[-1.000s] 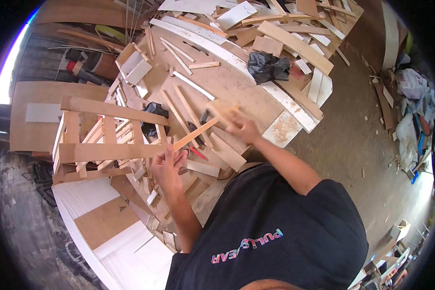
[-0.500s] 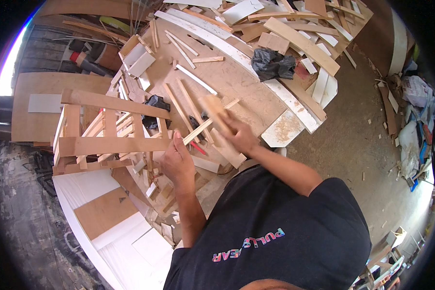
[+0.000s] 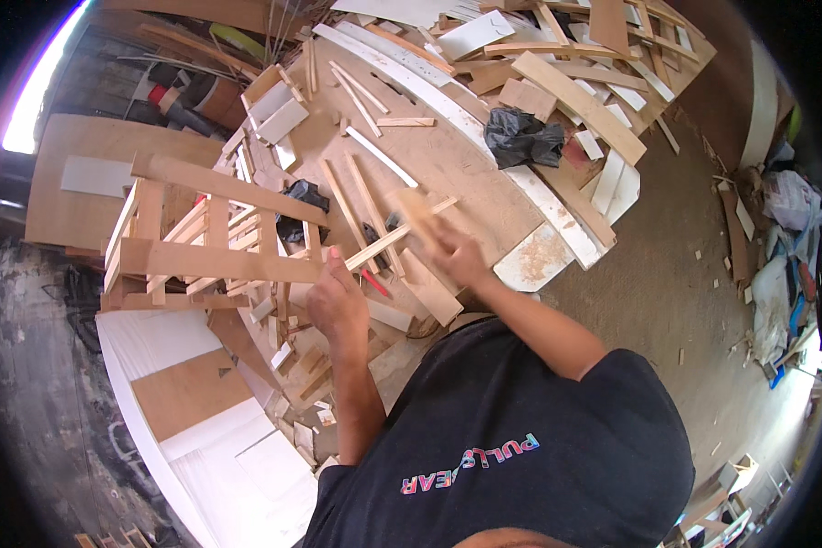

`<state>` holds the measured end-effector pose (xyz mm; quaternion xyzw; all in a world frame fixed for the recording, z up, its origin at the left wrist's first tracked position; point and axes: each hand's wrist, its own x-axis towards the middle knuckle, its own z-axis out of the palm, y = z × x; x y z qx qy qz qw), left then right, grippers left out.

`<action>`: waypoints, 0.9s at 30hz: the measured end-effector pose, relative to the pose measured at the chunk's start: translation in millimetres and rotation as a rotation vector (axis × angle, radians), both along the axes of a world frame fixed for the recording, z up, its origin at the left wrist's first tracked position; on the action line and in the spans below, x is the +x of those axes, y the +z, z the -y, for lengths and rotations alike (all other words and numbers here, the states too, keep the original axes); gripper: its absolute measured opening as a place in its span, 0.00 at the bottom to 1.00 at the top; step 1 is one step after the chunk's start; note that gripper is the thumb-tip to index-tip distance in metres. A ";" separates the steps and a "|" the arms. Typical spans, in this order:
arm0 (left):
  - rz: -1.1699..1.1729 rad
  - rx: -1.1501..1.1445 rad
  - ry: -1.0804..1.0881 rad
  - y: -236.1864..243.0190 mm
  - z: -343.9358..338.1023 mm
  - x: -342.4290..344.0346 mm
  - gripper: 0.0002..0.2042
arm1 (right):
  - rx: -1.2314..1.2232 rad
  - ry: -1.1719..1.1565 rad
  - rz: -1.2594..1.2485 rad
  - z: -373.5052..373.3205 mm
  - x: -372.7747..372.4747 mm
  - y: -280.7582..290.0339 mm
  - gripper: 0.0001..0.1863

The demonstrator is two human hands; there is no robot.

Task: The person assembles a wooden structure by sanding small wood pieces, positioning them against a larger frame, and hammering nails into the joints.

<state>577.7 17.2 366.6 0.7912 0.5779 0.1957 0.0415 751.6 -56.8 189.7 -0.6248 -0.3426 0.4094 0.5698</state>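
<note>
My left hand (image 3: 338,301) is closed round the near end of a thin pale wooden strip (image 3: 384,240), which slants away to the right above the worktop. My right hand (image 3: 458,258) grips a flat tan wooden block (image 3: 414,212), blurred by motion, lying across the strip. Just left of my left hand is a slatted assembly of light wooden boards (image 3: 219,269). Beneath the held strip are more loose strips (image 3: 342,196), a red-handled tool (image 3: 374,285), its kind unclear, and something dark I cannot make out.
The worktop (image 3: 484,224) carries scrap boards (image 3: 580,100), long white planks (image 3: 402,64) and black plastic bags (image 3: 521,139). A white panel (image 3: 210,475) lies at lower left. Bagged debris (image 3: 776,274) and offcuts line the floor (image 3: 667,301) at right.
The view has shifted slightly. My left hand has turned, showing more of its back. My right hand and the block have moved a little along the strip, with motion blur.
</note>
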 end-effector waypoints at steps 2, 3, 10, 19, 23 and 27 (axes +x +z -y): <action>0.019 -0.002 0.007 -1.6 4.9 -0.1 0.32 | -0.203 -0.042 -0.016 0.4 6.6 -8.9 0.34; 0.032 -0.012 0.008 -0.6 10.0 3.5 0.32 | -0.194 -0.038 0.035 1.1 3.5 -12.8 0.34; -0.046 -0.118 0.056 2.8 14.1 -6.0 0.30 | 0.128 0.033 0.132 17.9 -23.2 12.5 0.34; 0.184 -0.078 0.380 -19.7 35.5 -87.8 0.30 | -0.211 -0.198 0.594 39.4 58.8 -124.6 0.38; 0.428 -0.017 0.485 -37.3 59.6 -148.3 0.31 | -0.304 -0.089 0.813 42.0 44.8 -118.2 0.40; 0.618 -0.152 0.663 -52.4 92.0 -200.5 0.33 | -0.384 -0.087 1.082 22.6 35.8 -122.0 0.37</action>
